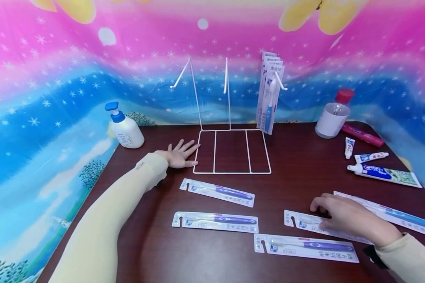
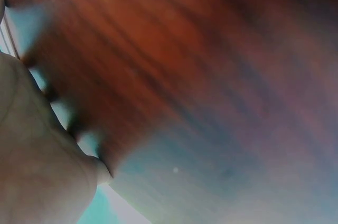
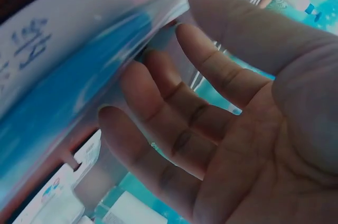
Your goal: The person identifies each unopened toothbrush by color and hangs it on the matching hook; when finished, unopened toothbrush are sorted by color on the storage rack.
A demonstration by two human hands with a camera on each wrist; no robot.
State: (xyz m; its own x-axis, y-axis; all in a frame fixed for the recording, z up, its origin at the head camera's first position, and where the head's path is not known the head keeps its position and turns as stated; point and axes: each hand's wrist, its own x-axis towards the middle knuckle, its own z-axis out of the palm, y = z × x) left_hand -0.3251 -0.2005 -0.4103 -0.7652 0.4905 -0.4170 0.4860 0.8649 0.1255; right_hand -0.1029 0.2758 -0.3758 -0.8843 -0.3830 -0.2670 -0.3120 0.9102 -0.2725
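Toothbrush packs (image 1: 217, 192) lie in front of and to the right of a white wire rack (image 1: 230, 173), five of them flat on a dark brown table (image 1: 156, 251), while a cluster of hung packs (image 1: 272, 98) fills the rack's right-hand hook. "EXTRELY" is legible on the pack lowest in the head view; "康倍佳" tops the foremost hung one. A person's left hand (image 1: 180, 157) lies with fingers spread, tips at the rack's left edge, gripping nothing. The right hand (image 1: 350, 216), well forward and right of the rack, bends over one pack, thumb and fingers apart; whether it has taken hold cannot be told. Just beyond that hand, a blue-handled pack (image 1: 386, 213) runs out of frame. A strip of bare wood separates the rack's front wire from the nearest pack, and a wider one runs right toward a toothpaste tube (image 1: 386, 175), its lettering too small to read. Left of the rack stands a pump bottle (image 1: 129, 131) near the table's side edge; right of it, a red-capped bottle (image 1: 333, 120). Behind the rack hangs a snowflake-patterned cloth (image 1: 156, 94).
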